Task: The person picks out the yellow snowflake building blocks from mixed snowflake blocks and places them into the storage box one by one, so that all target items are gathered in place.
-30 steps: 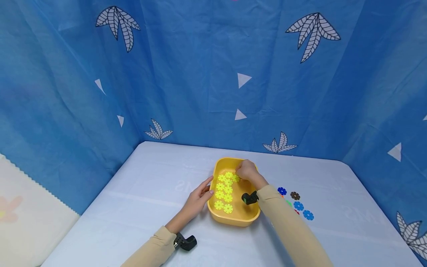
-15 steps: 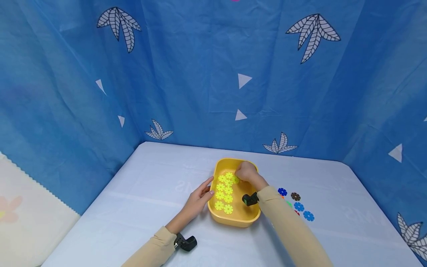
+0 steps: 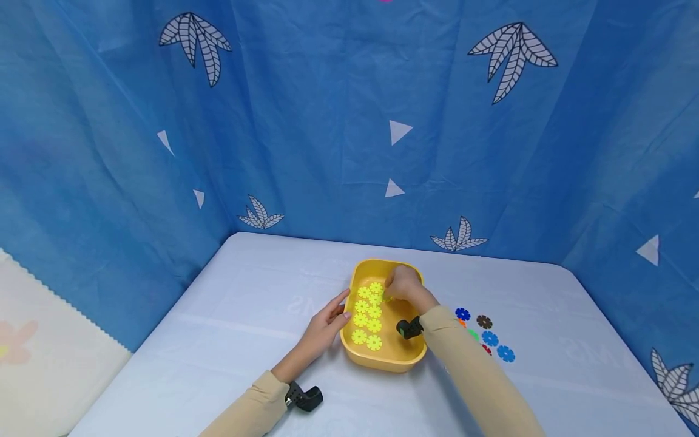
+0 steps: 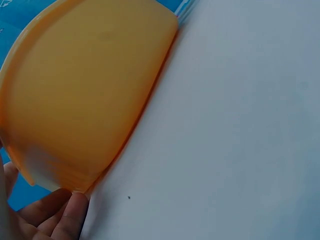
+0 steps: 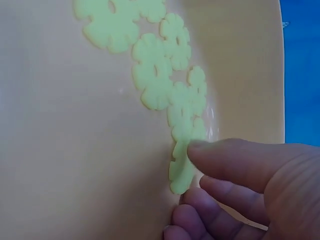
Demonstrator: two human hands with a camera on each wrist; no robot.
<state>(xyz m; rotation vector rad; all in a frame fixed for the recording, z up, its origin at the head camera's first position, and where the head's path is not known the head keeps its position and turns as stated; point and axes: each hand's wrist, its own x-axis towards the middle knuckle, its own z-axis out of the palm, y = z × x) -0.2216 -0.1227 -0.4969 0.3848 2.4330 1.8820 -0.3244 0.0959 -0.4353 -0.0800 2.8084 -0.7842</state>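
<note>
In the head view a yellow plastic tub (image 3: 377, 365) stands on the table, with several yellow-green snowflake discs (image 3: 374, 326) lying on its floor, mostly toward the left side. My left hand (image 3: 323, 325) holds the tub's left wall; the left wrist view shows fingers (image 4: 74, 215) against the outside of the tub, near its base. Inside the tub's far right part, my right hand (image 3: 404, 284) pinches one yellow-green disc (image 5: 181, 172) between thumb and fingers. That disc is tilted up from the floor, overlapping others, and partly hidden by the thumb.
Right of the tub lie several loose snowflake discs in blue, brown, green, orange and red (image 3: 489, 338), some hidden by the right sleeve (image 3: 469, 364). The white-covered table (image 3: 240, 285) is backed by a blue patterned curtain (image 3: 327, 152).
My right hand has lifted slightly; the disc under its fingertips, flat before, is now tipped up. The left hand and the tub stay put.
</note>
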